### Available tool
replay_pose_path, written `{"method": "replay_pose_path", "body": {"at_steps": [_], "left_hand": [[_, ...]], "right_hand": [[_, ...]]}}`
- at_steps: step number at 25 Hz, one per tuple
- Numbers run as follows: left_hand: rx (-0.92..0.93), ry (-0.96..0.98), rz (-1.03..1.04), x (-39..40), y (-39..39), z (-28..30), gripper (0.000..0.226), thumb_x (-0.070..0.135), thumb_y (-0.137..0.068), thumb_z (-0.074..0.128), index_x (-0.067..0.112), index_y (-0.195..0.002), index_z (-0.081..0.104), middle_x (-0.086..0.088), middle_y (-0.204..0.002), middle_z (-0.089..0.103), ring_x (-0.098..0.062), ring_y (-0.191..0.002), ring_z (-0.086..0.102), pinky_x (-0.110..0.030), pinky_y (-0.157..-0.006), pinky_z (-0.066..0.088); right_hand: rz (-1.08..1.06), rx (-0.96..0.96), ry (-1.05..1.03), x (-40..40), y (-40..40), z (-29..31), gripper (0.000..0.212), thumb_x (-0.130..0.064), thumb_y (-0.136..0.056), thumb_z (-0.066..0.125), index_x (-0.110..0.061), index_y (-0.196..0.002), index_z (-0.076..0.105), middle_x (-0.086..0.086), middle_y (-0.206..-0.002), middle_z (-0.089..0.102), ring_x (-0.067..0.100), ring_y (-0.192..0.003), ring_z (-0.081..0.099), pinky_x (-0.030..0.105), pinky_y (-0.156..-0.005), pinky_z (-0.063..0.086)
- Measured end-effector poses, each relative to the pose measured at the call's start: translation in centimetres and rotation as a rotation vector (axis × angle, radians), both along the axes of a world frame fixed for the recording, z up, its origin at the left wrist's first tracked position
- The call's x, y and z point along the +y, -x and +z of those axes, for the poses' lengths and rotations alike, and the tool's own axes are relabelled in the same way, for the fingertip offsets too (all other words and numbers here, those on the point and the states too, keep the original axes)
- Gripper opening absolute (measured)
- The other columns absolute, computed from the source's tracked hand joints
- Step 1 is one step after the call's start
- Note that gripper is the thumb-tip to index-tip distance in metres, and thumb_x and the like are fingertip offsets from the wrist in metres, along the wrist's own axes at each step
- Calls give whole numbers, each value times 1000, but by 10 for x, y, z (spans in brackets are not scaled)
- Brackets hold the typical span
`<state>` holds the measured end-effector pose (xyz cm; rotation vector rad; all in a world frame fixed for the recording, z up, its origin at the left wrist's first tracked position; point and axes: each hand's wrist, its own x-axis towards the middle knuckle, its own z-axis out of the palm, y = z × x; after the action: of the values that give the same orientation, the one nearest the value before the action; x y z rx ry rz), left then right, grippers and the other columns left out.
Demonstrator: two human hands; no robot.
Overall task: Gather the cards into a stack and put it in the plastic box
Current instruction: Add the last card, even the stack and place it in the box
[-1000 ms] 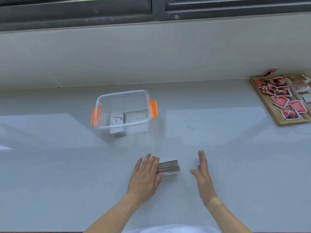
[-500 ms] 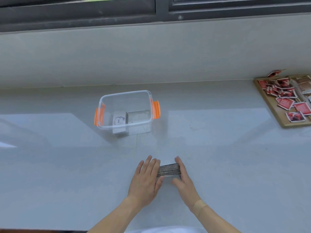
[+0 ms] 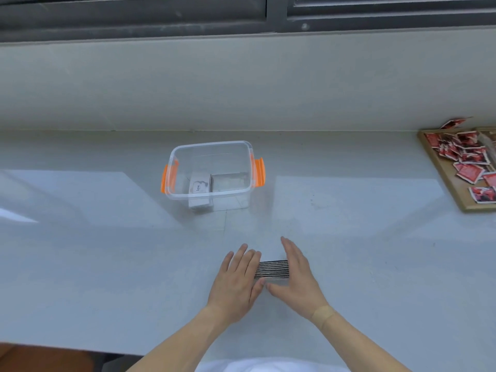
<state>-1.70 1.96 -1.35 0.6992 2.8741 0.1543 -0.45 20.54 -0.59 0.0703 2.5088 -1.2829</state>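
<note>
A row of dark-edged cards [image 3: 271, 269] stands on edge on the pale counter, pressed between my two hands. My left hand [image 3: 237, 280] lies flat against its left end, fingers together. My right hand [image 3: 298, 277] presses the right end with a flat palm, thumb tucked under the near side. Farther back stands the clear plastic box [image 3: 212, 196] with orange side clips, its lid off. Inside it lie a white card pack [image 3: 200, 185] and a grey stack beside it.
A wooden tray [image 3: 445, 173] at the far right holds several loose red-and-white cards [image 3: 468, 171]. A low wall and a dark window frame run along the back. The counter's front edge is near my body.
My right hand came in from the right and closed against the cards' right end. The row is squeezed shorter between both hands. My left hand stayed in place.
</note>
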Motion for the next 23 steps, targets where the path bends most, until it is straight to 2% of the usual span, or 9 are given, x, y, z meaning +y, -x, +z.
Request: {"method": "replay_pose_path", "body": {"at_steps": [2,5,8,11,13,16,20,23], "left_hand": [[13,-11,6,-1,-1,-1,58,46,-100,22,9,-136,48,-3,-136,57,-27,-137,42,-49,-108,41],[22,-7,-16,-2,-1,-1,56,48,-100,22,11,-132,49,0,-130,59,-26,-136,44,-49,-108,41],[0,-12,-35,-3,3,0,57,55,-94,34,13,-130,50,2,-125,60,-23,-131,49,-50,-108,40],[-110,-142,-6,-14,8,-5,56,49,-84,48,22,-132,44,6,-127,54,-17,-126,47,-41,-114,30],[-192,-225,61,-23,13,-7,49,40,-78,55,27,-125,47,10,-120,55,-15,-116,50,-29,-105,33],[-208,-270,140,-26,21,-6,38,35,-76,60,29,-112,52,12,-109,58,-14,-105,53,-25,-88,38],[-119,-341,158,-24,25,-7,36,33,-72,60,29,-107,53,12,-102,59,-12,-95,55,-24,-84,37],[-110,-302,147,-22,23,-9,38,34,-73,59,29,-109,52,12,-105,57,-12,-100,52,-25,-88,35]], "right_hand": [[250,223,-378,0,13,2,78,-41,-76,69,-28,-144,34,-12,-144,38,17,-136,27,35,-111,27],[453,242,-622,-8,26,6,47,-43,-84,59,-27,-127,51,-6,-123,58,22,-120,46,42,-107,28],[494,256,-647,-10,30,7,34,-40,-86,57,-26,-117,56,-5,-110,62,21,-106,51,36,-90,37],[502,266,-624,-7,32,7,33,-41,-86,56,-26,-115,56,-6,-107,61,21,-101,51,35,-80,39],[501,269,-618,-7,32,7,32,-41,-86,55,-26,-114,56,-6,-107,61,22,-100,51,36,-79,40],[519,271,-621,-7,33,9,30,-40,-84,54,-26,-111,55,-5,-104,61,22,-97,51,36,-77,40],[483,327,-589,-4,37,13,30,-38,-80,56,-25,-107,58,-5,-99,61,23,-92,53,35,-74,40],[472,311,-582,-2,33,9,33,-40,-82,57,-24,-111,57,-5,-102,62,24,-95,53,35,-75,41]]}}
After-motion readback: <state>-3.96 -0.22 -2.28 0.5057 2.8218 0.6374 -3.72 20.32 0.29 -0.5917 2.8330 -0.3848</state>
